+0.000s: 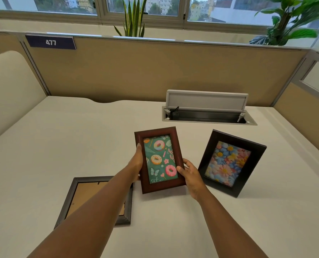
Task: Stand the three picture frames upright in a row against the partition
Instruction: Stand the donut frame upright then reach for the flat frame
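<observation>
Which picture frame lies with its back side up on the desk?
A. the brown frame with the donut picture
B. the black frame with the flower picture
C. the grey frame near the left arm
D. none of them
C: the grey frame lies flat and shows its brown backing board, while the brown donut frame is held in the left hand and right hand, and the black flower frame shows its picture.

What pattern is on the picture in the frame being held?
Doughnuts, butterflies and flowers on a teal background, in a reddish-brown frame; head view shows it.
</observation>
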Action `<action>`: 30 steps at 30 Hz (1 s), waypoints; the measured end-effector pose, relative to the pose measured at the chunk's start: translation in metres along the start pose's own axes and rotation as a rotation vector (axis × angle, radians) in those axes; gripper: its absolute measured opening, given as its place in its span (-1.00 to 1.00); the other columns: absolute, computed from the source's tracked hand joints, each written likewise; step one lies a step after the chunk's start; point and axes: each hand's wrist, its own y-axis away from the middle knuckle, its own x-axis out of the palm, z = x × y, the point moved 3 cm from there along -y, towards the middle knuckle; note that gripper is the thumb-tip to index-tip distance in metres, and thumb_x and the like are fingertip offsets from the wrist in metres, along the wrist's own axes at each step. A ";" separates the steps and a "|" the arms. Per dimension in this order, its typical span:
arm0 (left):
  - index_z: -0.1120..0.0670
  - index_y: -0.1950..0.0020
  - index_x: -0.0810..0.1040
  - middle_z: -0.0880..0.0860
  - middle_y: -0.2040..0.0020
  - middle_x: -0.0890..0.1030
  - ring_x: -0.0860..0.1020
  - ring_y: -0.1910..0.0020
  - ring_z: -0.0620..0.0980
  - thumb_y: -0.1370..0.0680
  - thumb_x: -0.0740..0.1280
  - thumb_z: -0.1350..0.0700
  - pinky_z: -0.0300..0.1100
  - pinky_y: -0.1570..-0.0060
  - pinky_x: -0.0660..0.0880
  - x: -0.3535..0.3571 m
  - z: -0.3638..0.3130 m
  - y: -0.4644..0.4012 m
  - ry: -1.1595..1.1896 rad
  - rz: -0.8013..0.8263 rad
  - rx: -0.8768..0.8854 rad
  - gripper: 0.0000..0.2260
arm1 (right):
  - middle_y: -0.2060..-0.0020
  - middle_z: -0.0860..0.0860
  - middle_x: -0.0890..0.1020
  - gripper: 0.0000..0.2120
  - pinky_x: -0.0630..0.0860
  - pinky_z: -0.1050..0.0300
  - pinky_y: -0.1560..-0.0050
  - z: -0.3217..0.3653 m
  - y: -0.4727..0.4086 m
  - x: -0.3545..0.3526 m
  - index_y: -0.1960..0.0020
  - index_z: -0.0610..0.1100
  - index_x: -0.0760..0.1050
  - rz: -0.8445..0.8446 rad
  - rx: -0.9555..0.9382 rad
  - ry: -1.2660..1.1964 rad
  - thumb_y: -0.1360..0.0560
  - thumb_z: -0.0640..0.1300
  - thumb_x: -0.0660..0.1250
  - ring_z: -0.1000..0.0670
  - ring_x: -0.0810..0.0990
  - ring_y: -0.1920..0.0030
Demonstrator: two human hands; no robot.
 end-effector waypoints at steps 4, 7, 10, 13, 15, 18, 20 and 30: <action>0.07 -0.18 0.55 0.19 -0.29 0.54 0.52 -0.21 0.21 -0.50 -0.21 -0.35 0.11 -0.24 0.40 -0.003 -0.001 -0.006 0.275 0.114 0.033 -0.27 | 0.03 -0.10 0.59 -0.74 0.64 0.27 0.25 0.004 0.002 -0.002 -0.23 -0.11 0.34 0.020 -0.010 -0.004 -0.55 -0.25 0.20 -0.01 0.62 0.08; 0.10 -0.30 0.47 0.16 -0.21 0.54 0.50 -0.23 0.21 -0.49 -0.25 -0.35 0.11 -0.19 0.40 -0.004 -0.002 -0.004 0.318 0.184 0.067 -0.23 | 0.06 -0.05 0.61 -0.75 0.64 0.27 0.23 0.006 0.003 -0.002 -0.21 -0.10 0.36 0.034 -0.018 -0.018 -0.55 -0.25 0.20 0.00 0.62 0.08; 0.10 -0.30 0.47 0.15 -0.13 0.56 0.58 0.01 0.12 -0.51 -0.23 -0.32 0.06 -0.14 0.43 -0.001 -0.009 -0.001 0.321 0.195 0.151 -0.27 | 0.07 -0.04 0.62 -0.79 0.64 0.27 0.23 0.006 0.004 -0.002 -0.15 -0.05 0.38 0.046 -0.023 -0.022 -0.55 -0.25 0.19 0.01 0.62 0.08; 0.13 -0.28 0.49 0.16 -0.10 0.58 0.58 0.11 0.05 -0.54 -0.21 -0.28 0.04 -0.09 0.46 0.000 -0.017 0.000 0.322 0.159 0.252 -0.31 | 0.04 -0.05 0.61 -0.78 0.64 0.27 0.22 0.004 0.004 -0.003 -0.16 -0.03 0.37 0.048 -0.016 -0.009 -0.55 -0.24 0.19 0.01 0.62 0.06; 0.13 -0.29 0.47 0.17 -0.16 0.56 0.58 0.10 0.03 -0.55 -0.20 -0.26 0.02 -0.09 0.46 0.004 -0.021 0.002 0.300 0.186 0.298 -0.32 | 0.03 -0.05 0.61 -0.78 0.64 0.26 0.21 0.003 0.003 -0.003 -0.15 -0.02 0.38 0.054 -0.019 -0.021 -0.55 -0.26 0.19 0.01 0.62 0.05; 0.15 -0.30 0.45 0.10 -0.04 0.59 0.60 0.17 -0.04 -0.58 -0.21 -0.20 -0.13 0.07 0.52 0.009 -0.026 0.004 0.239 0.207 0.372 -0.36 | 0.03 -0.04 0.60 -0.77 0.64 0.28 0.23 0.003 0.002 -0.005 -0.09 0.01 0.40 0.052 -0.029 -0.045 -0.55 -0.28 0.17 0.02 0.60 0.05; 0.16 -0.31 0.44 0.06 0.00 0.58 0.65 0.30 -0.14 -0.59 -0.21 -0.16 -0.25 0.24 0.58 0.011 -0.026 0.002 0.183 0.213 0.411 -0.38 | 0.02 -0.04 0.58 -0.76 0.65 0.28 0.22 0.003 0.000 -0.005 -0.11 -0.01 0.38 0.049 -0.030 -0.065 -0.56 -0.31 0.14 0.03 0.58 0.03; 0.17 -0.32 0.43 0.08 -0.05 0.57 0.66 0.31 -0.18 -0.60 -0.21 -0.14 -0.32 0.29 0.60 0.013 -0.018 0.000 0.172 0.242 0.445 -0.40 | -0.26 -0.17 0.45 -0.70 0.49 -0.07 -0.25 -0.008 -0.008 -0.008 -0.22 -0.03 0.28 -0.003 -0.009 0.039 -0.58 -0.32 0.10 -0.14 0.44 -0.29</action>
